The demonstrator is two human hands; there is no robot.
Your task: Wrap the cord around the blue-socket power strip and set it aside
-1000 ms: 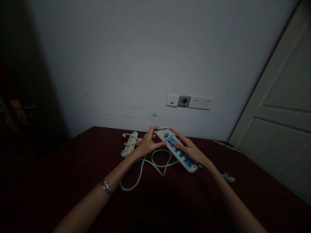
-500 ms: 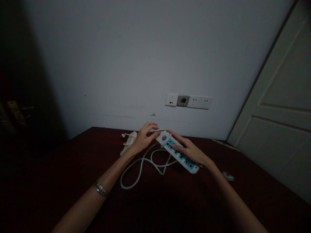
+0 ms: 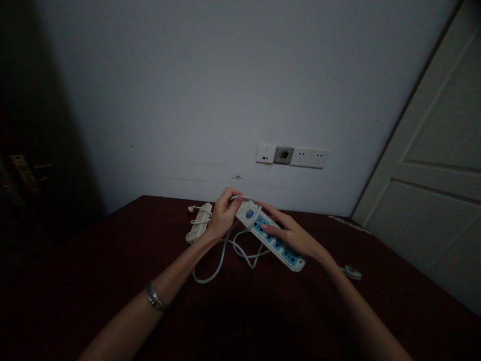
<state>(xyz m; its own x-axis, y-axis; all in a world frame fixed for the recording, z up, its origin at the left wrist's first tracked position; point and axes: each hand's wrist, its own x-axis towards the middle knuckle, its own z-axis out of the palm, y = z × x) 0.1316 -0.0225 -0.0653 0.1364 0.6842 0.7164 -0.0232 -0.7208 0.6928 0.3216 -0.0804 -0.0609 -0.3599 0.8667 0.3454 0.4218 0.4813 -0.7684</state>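
Two hands meet over a dark red bench, both on the same white power strip. The strip has blue sockets along its face and a round blue button near its far end, and it is held off the bench, slanting from upper left down to lower right. The right hand grips it along the middle, fingers laid across the socket face and closed round the body. The left hand is at the far end of the strip, fingers narrowly pinched on the white cord just where it leaves the casing; a loop of that cord lies across the end of the strip near the button. From there the cord hangs down and curls in loose loops on the bench below the hands. A bracelet sits on the left wrist. Just beyond the left hand lies a second power strip, pale, flat on the bench with its own cord bundled on top. Near the right forearm, a small round white object rests on the bench; what it is cannot be told. On the wall behind, a row of wall sockets is mounted, and a pale door stands at the right.
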